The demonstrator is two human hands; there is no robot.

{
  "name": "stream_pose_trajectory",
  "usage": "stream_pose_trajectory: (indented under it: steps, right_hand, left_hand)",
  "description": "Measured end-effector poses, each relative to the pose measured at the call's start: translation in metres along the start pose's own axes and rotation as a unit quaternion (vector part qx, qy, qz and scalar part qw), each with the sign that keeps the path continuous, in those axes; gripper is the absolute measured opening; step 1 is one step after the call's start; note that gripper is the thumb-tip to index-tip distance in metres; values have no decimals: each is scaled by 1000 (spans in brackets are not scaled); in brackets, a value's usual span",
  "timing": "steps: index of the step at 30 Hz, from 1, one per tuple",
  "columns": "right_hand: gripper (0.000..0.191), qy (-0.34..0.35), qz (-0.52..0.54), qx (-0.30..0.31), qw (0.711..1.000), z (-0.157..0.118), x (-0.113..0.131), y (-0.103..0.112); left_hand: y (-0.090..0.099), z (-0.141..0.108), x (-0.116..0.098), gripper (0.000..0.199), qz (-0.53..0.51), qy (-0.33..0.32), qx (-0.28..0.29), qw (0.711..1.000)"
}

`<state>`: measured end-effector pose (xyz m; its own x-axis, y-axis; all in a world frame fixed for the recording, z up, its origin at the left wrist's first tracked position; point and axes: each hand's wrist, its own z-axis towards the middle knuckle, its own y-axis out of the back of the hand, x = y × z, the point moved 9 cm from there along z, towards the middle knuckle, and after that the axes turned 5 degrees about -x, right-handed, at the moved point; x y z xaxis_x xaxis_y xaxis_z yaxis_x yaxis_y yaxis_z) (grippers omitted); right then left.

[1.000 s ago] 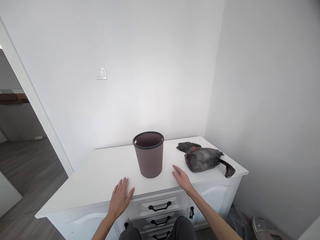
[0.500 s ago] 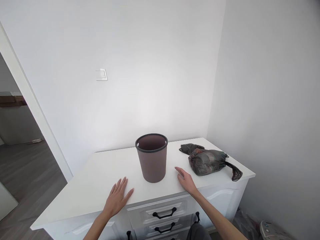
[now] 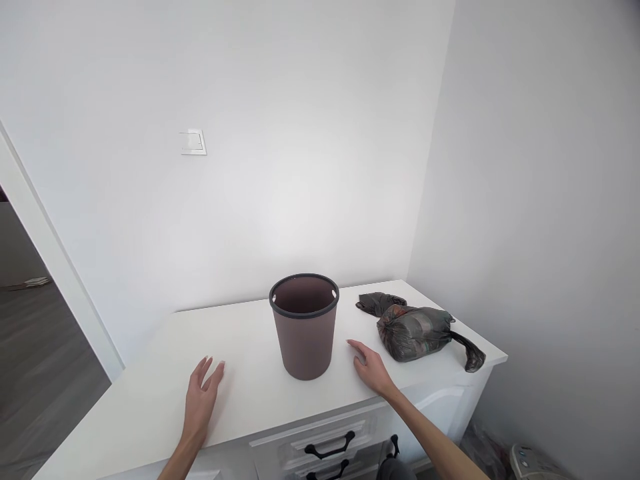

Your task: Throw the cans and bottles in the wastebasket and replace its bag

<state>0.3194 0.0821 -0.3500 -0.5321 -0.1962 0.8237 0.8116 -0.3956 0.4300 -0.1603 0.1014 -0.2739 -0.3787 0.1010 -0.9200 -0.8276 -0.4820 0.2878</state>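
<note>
A brown trash bin (image 3: 306, 347) with a dark rim and cut-out handle holes stands upright on the white cabinet top (image 3: 240, 413). My left hand (image 3: 201, 393) is over the left part of the top, apart from the bin, fingers loosely spread and holding nothing. Between the bin and a filled black plastic bag, my right hand (image 3: 371, 368) rests low over the top, fingers slightly bent and nothing in them. The knotted black plastic bag (image 3: 415, 332) lies at the right, and its contents show only dimly through the film.
Below the top are drawers with black handles (image 3: 330, 445). A wall switch (image 3: 193, 142) is at the upper left, beside a doorway frame (image 3: 55, 247). A pale appliance with buttons (image 3: 535, 462) stands on the floor at the lower right.
My left hand has moved left, away from the bin, and turned from lying flat to a looser, more upright pose. My right hand has barely moved. The view has shifted slightly.
</note>
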Motion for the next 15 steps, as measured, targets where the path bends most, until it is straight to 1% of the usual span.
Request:
stream_pose_trajectory:
  steps: [3,5,7,9,12,15]
  right_hand:
    - [60,4,-15,0,1000,3,1,-3]
    - [61,20,-40,1,999,3,2,-8]
    - [59,39,-91,4,995,2,2,-15]
    - [57,51,-160,5,986,5,1,-22]
    - [56,50,-239,3,970,17,-4,-29]
    - [58,25,-271,-7,962,34,-13,-33]
  left_hand:
    - [-7,2,4,75,-9,28,17,999]
    - [-6,3,5,69,-1,43,-7,999]
    - [-6,3,6,63,11,49,-22,998]
    - [-9,2,6,59,24,44,-15,999]
    - [-11,3,7,58,42,32,-4,999]
    - [-11,5,8,57,53,30,-2,998]
